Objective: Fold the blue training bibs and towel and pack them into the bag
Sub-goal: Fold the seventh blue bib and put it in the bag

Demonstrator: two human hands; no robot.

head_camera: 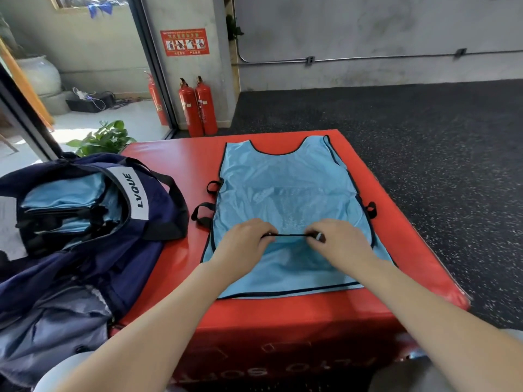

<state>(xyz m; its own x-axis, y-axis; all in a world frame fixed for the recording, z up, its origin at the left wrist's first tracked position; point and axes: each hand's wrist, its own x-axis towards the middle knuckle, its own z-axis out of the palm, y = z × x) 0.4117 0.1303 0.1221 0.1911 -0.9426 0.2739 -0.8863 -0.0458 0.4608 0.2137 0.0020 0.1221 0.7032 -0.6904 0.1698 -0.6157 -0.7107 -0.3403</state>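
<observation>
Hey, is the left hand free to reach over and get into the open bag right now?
Probably not just yet. The left hand is pinching the black edge of the blue bib together with the right hand. The navy bag lies open beside it with nothing between them, so once it lets go, likely yes.

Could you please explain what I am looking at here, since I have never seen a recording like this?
There is one picture, from a camera worn on a person's head, looking down at their bare hands; no robot. A light blue training bib lies flat on a red padded block. The left hand and right hand pinch a black-trimmed edge of the bib between them, apparently mid-fold. Left of it stands an open navy bag with folded blue fabric already inside.
</observation>
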